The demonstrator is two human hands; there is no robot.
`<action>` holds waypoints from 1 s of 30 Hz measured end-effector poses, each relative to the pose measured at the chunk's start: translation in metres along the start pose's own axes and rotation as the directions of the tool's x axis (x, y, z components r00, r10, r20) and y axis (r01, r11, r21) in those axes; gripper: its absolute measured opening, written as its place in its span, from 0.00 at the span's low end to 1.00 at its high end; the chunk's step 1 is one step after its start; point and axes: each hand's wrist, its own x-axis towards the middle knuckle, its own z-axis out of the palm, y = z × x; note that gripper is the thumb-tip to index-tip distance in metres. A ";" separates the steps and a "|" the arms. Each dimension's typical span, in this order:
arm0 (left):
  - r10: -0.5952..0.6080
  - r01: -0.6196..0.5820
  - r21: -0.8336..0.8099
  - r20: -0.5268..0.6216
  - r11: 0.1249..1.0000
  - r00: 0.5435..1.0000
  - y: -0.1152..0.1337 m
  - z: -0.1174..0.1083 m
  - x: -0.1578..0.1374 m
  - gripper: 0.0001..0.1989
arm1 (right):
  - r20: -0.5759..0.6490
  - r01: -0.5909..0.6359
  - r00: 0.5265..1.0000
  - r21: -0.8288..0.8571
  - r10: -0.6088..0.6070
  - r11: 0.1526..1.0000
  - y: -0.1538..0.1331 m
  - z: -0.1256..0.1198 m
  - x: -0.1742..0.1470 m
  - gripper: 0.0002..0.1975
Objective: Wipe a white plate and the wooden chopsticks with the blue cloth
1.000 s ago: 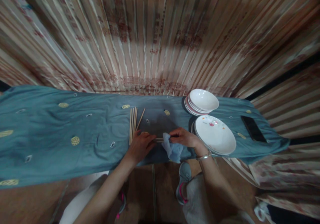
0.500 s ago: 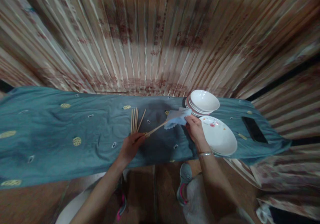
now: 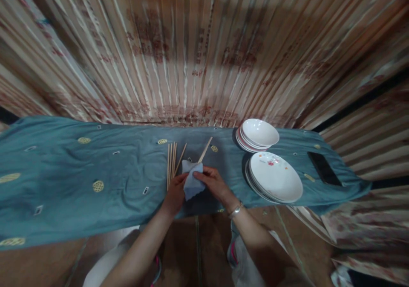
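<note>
A pair of pale wooden chopsticks point(image 3: 204, 150) slants up and away from between my hands, its lower part hidden by a light blue cloth point(image 3: 193, 187). My left hand point(image 3: 175, 194) is closed at the cloth's left edge, on the covered end of the chopsticks. From the right, my right hand point(image 3: 217, 184) pinches the cloth around them, thumb on top. Several more chopsticks point(image 3: 171, 163) lie side by side just left of the cloth, with one slanting chopstick point(image 3: 181, 158) apart from the row. My left hand partly covers their near ends.
Stacked white bowls point(image 3: 259, 132) stand at the back right, behind a stack of floral plates point(image 3: 275, 178). Farther right lies a black phone point(image 3: 324, 168). A blue-green cloth with yellow motifs point(image 3: 128, 167) covers the narrow table; a pleated curtain point(image 3: 191, 65) hangs behind it.
My right hand has moved left and nearer with the cloth, down the chopsticks to my left hand. The chopsticks now point more steeply away, their far ends bare.
</note>
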 end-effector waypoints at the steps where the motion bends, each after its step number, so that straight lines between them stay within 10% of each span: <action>1: 0.015 -0.015 0.014 0.009 1.000 1.000 -0.002 0.000 0.000 0.17 | -0.031 -0.004 1.000 0.013 0.005 1.000 0.001 0.002 0.000 0.13; 17: -0.017 0.024 0.194 -0.038 0.981 0.999 -0.008 0.011 -0.005 0.17 | -0.359 0.198 0.924 0.148 -0.134 0.969 -0.027 -0.045 0.021 0.09; 30: 0.125 -0.115 0.252 -0.026 0.961 0.992 -0.005 -0.002 0.004 0.10 | -0.098 0.036 0.995 0.113 -0.025 0.993 0.006 -0.006 0.006 0.13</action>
